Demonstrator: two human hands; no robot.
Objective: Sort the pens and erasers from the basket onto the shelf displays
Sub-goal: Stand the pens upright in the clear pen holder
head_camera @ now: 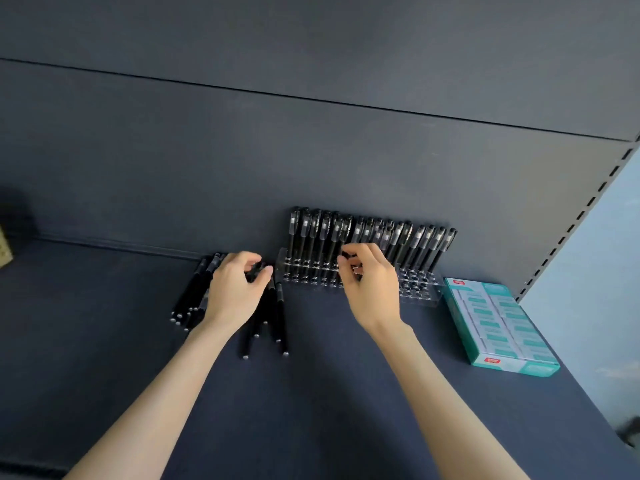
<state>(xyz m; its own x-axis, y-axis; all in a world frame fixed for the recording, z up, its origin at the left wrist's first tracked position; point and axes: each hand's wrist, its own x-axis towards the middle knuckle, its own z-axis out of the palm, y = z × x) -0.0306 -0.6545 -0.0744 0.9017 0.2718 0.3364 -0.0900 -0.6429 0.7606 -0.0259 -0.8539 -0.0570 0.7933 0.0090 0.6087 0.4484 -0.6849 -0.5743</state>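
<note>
Two bare forearms reach up from the near edge over the dark blue-grey shelf board (329,393), which is bare at the near side. Farther in, the left hand (235,289) lies on a loose heap of black pens with silver end caps (266,323) lying flat on the shelf, its fingers (258,270) curled around the far ends of a few of them. To the right, the right hand (372,289) is raised in front of the clear acrylic pen rack with rows of round holes (420,289), its fingers (349,259) pinched together on something small and dark; whether that is a pen, I cannot tell, since the hand covers the middle of the rack. Standing black pens with clear-banded caps (318,233) fill the rack's far rows, while the near holes at its right end are open. Well to the right of the rack lies a teal and white cardboard box of erasers (498,323), flat on the shelf near the perforated grey upright (585,209). Behind everything rises the dark back panel (311,150). At the far left edge a tan object (4,251) shows only in part.
</note>
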